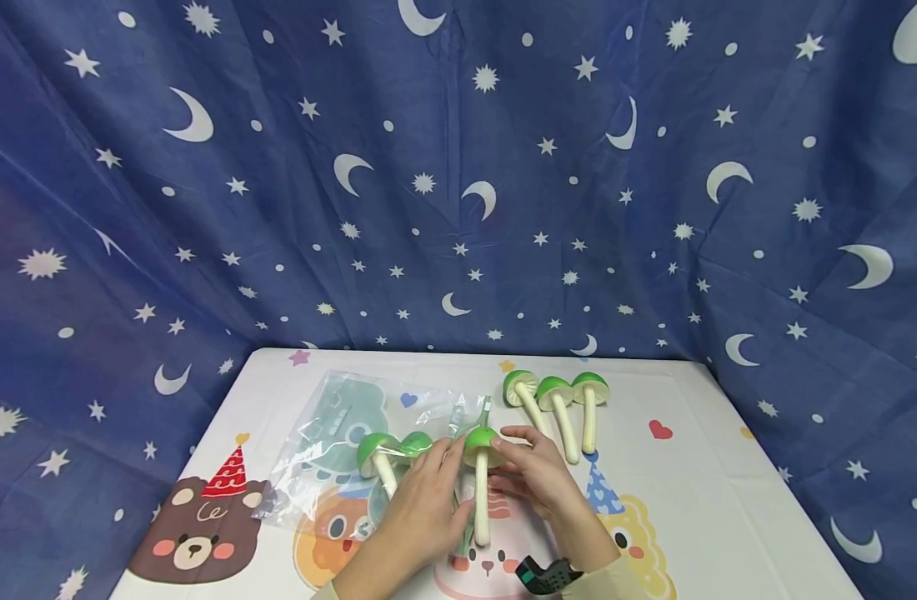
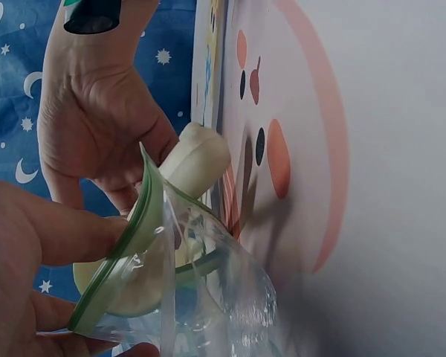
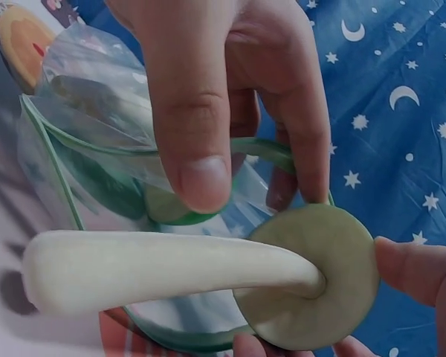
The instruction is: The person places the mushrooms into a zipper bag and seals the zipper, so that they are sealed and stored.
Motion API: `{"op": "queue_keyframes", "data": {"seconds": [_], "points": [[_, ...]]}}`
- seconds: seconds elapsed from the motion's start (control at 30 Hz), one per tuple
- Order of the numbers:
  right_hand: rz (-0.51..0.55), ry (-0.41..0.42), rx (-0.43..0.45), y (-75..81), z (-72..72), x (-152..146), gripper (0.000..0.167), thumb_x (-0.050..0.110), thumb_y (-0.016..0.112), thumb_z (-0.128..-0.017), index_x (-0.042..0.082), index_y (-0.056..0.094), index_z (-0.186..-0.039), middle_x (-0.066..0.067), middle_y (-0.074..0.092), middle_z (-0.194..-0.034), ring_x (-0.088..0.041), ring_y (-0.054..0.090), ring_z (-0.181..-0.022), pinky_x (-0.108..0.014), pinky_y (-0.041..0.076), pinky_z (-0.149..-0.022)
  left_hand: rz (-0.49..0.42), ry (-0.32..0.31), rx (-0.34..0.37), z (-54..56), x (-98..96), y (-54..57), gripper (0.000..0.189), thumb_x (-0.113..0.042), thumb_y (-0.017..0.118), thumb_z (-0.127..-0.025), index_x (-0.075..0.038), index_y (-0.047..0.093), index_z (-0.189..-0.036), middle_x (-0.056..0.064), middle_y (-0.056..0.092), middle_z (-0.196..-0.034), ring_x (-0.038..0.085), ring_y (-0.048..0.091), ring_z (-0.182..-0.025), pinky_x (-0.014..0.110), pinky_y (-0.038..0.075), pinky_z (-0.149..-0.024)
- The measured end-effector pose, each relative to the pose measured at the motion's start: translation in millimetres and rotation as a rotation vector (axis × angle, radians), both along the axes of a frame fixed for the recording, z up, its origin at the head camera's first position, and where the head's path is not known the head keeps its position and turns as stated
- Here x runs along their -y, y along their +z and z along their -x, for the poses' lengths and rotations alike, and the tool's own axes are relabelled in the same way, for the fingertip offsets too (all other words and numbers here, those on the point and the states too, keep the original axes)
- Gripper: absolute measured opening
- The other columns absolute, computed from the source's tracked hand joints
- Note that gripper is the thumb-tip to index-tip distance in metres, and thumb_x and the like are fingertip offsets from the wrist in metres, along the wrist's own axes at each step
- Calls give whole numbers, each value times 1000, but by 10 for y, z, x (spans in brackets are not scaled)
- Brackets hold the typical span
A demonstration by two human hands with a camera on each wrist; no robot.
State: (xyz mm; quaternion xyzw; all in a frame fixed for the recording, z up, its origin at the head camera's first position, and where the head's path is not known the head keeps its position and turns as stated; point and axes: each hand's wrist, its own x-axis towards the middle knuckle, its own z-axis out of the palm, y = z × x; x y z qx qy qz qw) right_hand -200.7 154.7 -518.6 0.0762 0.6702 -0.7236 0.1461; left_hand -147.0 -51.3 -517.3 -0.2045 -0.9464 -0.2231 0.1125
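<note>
My left hand [image 1: 423, 504] pinches the green-edged mouth of a clear zip bag [image 2: 152, 201] that lies toward the left of the table. Inside the bag are toy mushrooms [image 1: 378, 450] with green caps and white stems. At the bag's mouth my right hand [image 1: 543, 477] grips another green-capped toy mushroom [image 1: 482, 500] by its cap. Its white stem [image 3: 163, 268] points toward me. In the right wrist view the cap underside [image 3: 305, 279] sits between my right fingers and thumb, close beside the left fingers.
Three more toy mushrooms [image 1: 567, 421] lie side by side at the back right. The white tablecloth [image 1: 714, 500] carries printed animals, among them a bear [image 1: 196, 533]. A blue curtain [image 1: 458, 125] with moons and stars stands behind the table. A dark band [image 1: 546, 575] circles the right wrist.
</note>
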Motion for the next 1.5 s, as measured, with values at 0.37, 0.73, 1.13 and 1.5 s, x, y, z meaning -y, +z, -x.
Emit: {"op": "queue_keyframes", "data": {"seconds": [0.37, 0.73, 1.13, 1.5], "points": [[-5, -32, -5, -28, 16, 108, 60, 26, 75, -100, -2, 49, -146, -17, 73, -111, -22, 77, -83, -42, 69, -77, 3, 12, 12, -3, -10, 26, 89, -33, 86, -87, -4, 46, -161, 15, 58, -152, 34, 61, -138, 50, 52, -118], [-20, -66, 10, 22, 20, 146, 54, 31, 74, -102, 2, 53, -142, -16, 75, -103, -20, 76, -78, -38, 69, -72, 12, 17, -6, 2, -17, 43, 87, -31, 84, -87, -5, 46, -161, 15, 58, -152, 33, 62, -135, 49, 53, -116], [39, -96, 35, -34, 26, 189, 47, 30, 68, -105, -1, 51, -135, -15, 70, -100, -19, 75, -78, -39, 69, -73, -6, 13, -52, 6, -24, 17, 82, -24, 82, -86, -3, 49, -159, 14, 60, -147, 31, 64, -130, 48, 55, -113], [78, -106, 60, -59, 21, 220, 48, 34, 66, -106, -2, 51, -133, -9, 72, -93, -17, 75, -77, -40, 69, -73, -21, 22, -34, -7, -39, 32, 81, -16, 79, -85, -5, 49, -160, 13, 60, -148, 31, 64, -130, 47, 54, -115]]}}
